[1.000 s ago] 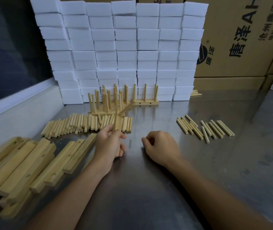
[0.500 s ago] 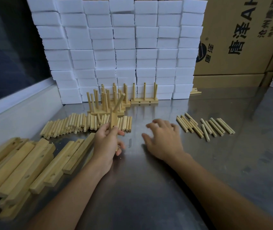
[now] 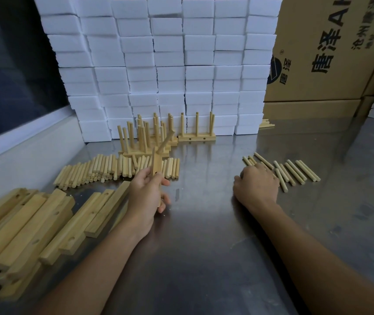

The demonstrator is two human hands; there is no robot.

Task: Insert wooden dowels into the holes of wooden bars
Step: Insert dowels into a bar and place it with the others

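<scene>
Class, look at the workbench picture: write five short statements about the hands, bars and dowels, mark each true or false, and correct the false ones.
1. The left hand holds a wooden bar raised on end, with a dowel sticking out of it. True.
2. The right hand holds a second bar. False: it rests at the small row of loose dowels on the right.
3. The bare bars are piled at the left of the steel table. True.
4. Finished bars with upright dowels stand near the white blocks. True.
5. The cardboard box stands on the left. False: it is at the right rear.
</scene>
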